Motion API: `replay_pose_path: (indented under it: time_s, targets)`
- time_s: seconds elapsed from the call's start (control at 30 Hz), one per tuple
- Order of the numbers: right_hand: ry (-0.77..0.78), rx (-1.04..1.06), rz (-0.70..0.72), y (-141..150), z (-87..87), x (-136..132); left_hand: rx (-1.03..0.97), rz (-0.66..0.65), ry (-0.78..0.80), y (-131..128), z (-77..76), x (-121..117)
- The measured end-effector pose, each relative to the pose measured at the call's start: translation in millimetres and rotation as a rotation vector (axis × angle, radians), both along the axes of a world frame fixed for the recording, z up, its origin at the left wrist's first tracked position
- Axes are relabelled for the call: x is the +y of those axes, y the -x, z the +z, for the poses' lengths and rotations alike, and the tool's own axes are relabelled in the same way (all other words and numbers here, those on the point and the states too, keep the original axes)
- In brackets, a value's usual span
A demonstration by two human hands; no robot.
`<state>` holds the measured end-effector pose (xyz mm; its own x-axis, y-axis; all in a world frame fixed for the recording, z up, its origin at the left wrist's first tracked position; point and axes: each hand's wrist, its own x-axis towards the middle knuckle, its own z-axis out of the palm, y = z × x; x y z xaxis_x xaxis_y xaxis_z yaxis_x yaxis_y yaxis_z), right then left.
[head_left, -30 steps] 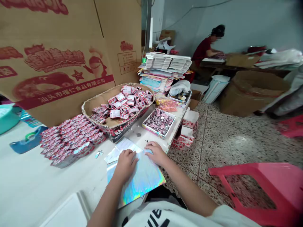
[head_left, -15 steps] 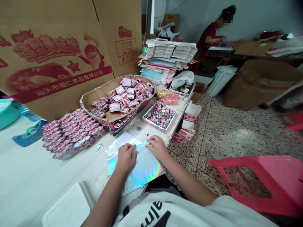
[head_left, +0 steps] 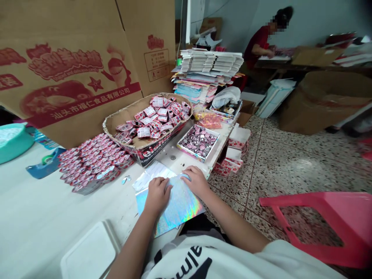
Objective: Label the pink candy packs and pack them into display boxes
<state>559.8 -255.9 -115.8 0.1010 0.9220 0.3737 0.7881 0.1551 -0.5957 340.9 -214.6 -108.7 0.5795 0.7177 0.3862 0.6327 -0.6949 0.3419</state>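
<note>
One camera does the looking, worn on the person's head, behind and above the grip and facing forward and down. The left hand [head_left: 157, 194] and right hand [head_left: 197, 180] sit at the shiny sheet [head_left: 180, 206] near the middle of its view, fairly close. Nearer than the grip, the wearer's shirt [head_left: 232, 256] shows at the bottom edge. The view is wide: beyond the grip to the left a tall carton [head_left: 78, 91] blocks it, while to the right it takes in the speckled floor [head_left: 281, 162] and, far beyond, a co-worker [head_left: 257, 44].

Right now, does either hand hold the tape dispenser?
No, the left hand and right hand are on the shiny sheet, and the tape dispenser stands apart.
</note>
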Motion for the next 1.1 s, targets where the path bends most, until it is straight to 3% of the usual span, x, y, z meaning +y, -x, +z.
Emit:
replay_pose_path:
  time_s: [0.63, 0.8, 0.9, 0.97, 1.03, 1.1]
  targets:
    - [0.079, -0.015, -0.005, 0.7, 5.8, 1.5, 0.045, 0.033, 0.013, -2.1, 6.1, 1.8]
    - [0.137, 0.296, -0.043, 2.3, 13.8, 4.1, 0.01, 0.035, 0.017, -0.7, 11.9, -0.7]
    - [0.156, 0.419, -0.097, -2.7, 24.6, 3.4, 0.003, 0.012, 0.004, 2.4, 28.8, -13.3]
    - [0.15, 0.499, -0.146, -5.5, 42.9, -2.3, -0.032, 0.022, 0.012, 3.8, 48.8, -27.8]
    - [0.102, 0.607, -0.191, -3.3, 73.5, -14.0, -0.145, 0.039, 0.112, 3.3, 74.2, -44.8]
    - [0.005, 0.767, -0.188, 6.7, 113.3, -30.4, -0.329, -0.003, 0.327, 1.3, 101.1, -61.8]
